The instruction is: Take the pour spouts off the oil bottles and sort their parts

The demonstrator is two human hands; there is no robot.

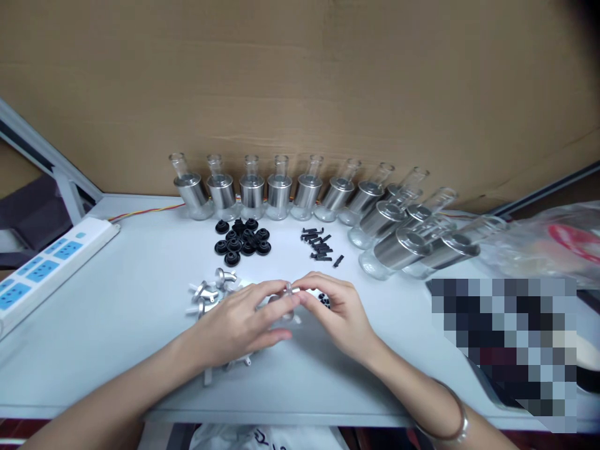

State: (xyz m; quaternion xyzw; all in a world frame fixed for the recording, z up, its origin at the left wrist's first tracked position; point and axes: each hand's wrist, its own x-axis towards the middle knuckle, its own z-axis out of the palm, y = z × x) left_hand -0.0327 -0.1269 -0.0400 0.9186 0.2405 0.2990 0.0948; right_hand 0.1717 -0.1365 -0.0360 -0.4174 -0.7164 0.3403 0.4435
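My left hand (248, 317) curls over a silver metal part with a round disc (287, 312), gripping it between its fingers; its thumb stretches apart underneath. From the other side, the thumb and index finger of my right hand (341, 311) are pinched at the upper tip of that part. Whether a smaller piece sits in this pinch is hidden. Similar silver metal parts (205, 292) lie beside and partly beneath my left hand. Small black rings (324, 300) are on the table just behind my right fingers.
Black round stoppers (248, 240) and thin black clips (321, 245) lie mid-table. Glass bottles with metal sleeves (280, 190) line the back and right. A white power strip (56, 265) is left; a plastic bag (544, 240) and a pixelated area are right. Cardboard (300, 81) stands behind.
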